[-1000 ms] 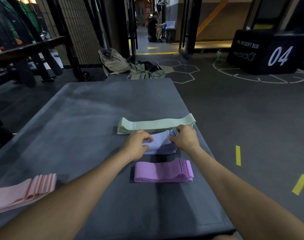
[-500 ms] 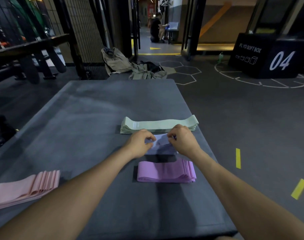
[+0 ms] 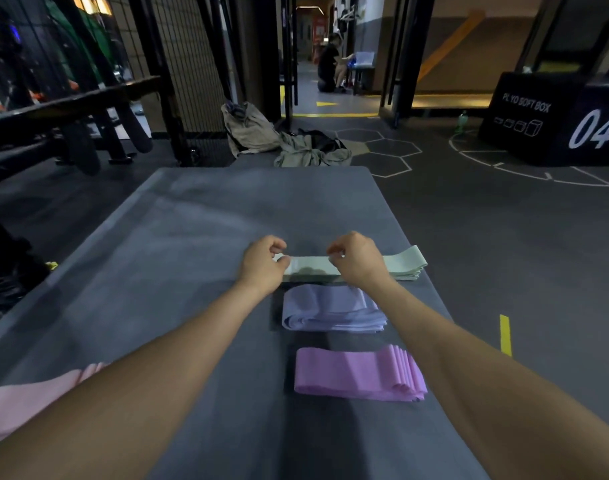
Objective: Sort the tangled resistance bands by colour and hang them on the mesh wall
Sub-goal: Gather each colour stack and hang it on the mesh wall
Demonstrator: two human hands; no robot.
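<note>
Standing by the grey mat (image 3: 178,258), I saw the bands laid out in piles by colour. Nearest the person, at the left edge, lay the pink bands (image 3: 26,403), half hidden by the forearm. On the right side sat the purple stack (image 3: 358,374), just beyond it the lilac stack (image 3: 331,308), its layers a little rumpled, and beyond that the pale green stack (image 3: 405,265), close to the mat's right edge.

Both hands were over the green pile. The left hand (image 3: 261,263) had its fingers curled, thumb and forefinger pinching the left end of the top green band. The right hand (image 3: 356,259) was curled over the middle of the same pile; it seemed to nip the top band too, though from where I looked I could not tell for sure.

To my eye the sorting was about finished and the step was squaring up or lifting the green lot. It would go best by gripping the whole pile at both ends so no layer slid off the mat's edge.

Farther off stood the mesh wall (image 3: 188,64), well apart from the mat, with nothing of these colours hung on it that I could see. A heap of clothes (image 3: 296,147) lay on the floor past the mat's far end.
</note>
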